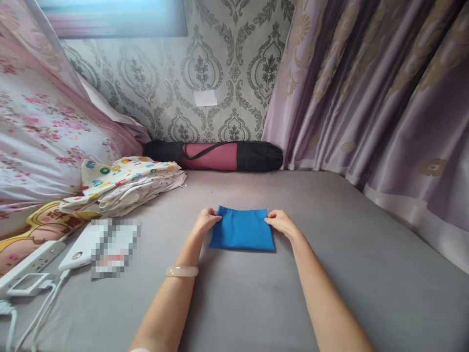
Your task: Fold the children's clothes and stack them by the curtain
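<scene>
A blue folded cloth (242, 231) lies on the grey bed sheet (249, 303) in front of me, its near edge flat on the sheet. My left hand (207, 219) pinches its far left corner between thumb and fingers. At the far right corner, my right hand (280, 221) grips the fabric the same way. The upper edge sags slightly between the two hands. A pale bangle (182, 271) circles my left wrist.
Along the wall lies a maroon and black rolled bag (212, 155). To the left are crumpled patterned clothes (128, 181), a white power strip (36, 259) with cables, a white device (82, 249) and a blurred packet (115, 249). Purple curtains (351, 88) hang at the right.
</scene>
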`<state>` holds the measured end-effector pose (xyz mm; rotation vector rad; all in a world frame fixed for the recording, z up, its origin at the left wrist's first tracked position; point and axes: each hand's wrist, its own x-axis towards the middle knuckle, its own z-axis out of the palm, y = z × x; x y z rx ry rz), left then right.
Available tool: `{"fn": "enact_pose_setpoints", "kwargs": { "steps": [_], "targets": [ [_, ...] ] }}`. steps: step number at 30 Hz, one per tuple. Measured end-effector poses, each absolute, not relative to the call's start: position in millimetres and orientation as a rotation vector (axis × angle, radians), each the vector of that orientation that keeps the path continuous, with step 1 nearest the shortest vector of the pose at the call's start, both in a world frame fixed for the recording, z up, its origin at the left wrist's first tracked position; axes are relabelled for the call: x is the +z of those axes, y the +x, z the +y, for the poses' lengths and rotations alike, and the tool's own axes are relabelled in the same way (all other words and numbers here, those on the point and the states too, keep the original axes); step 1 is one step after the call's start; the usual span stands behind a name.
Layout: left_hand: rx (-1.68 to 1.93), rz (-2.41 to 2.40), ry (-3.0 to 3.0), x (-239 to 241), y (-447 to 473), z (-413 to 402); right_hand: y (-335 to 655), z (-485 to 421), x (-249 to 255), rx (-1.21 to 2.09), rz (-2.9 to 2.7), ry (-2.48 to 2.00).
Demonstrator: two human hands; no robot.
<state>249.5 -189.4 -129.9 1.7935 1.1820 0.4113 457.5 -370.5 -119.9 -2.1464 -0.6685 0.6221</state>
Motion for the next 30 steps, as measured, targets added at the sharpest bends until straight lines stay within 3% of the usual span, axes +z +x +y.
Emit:
{"fn": "enact_pose_setpoints", "kwargs": {
  "steps": [6,15,23,30],
  "targets": [
    [0.478,1.004,1.581,-111.4,242.4,-186.9,454.7,-375.2,-100.5,0.835,-0.524,-1.873],
    [0.910,0.564,1.380,-73.6,241.0,-198.4,467.3,-387.9,-79.3,0.594,-0.709,-1.346],
    [0.341,0.866,1.676,-104.2,224.3,-183.7,481.0,-403.0,-92.6,0.885,-0.723,-1.988],
    [0.675,1.071,2.019,-113.7,235.0,-188.0,471.5,-379.8,-100.4,0.176,-0.952,-2.209]
  ]
}}
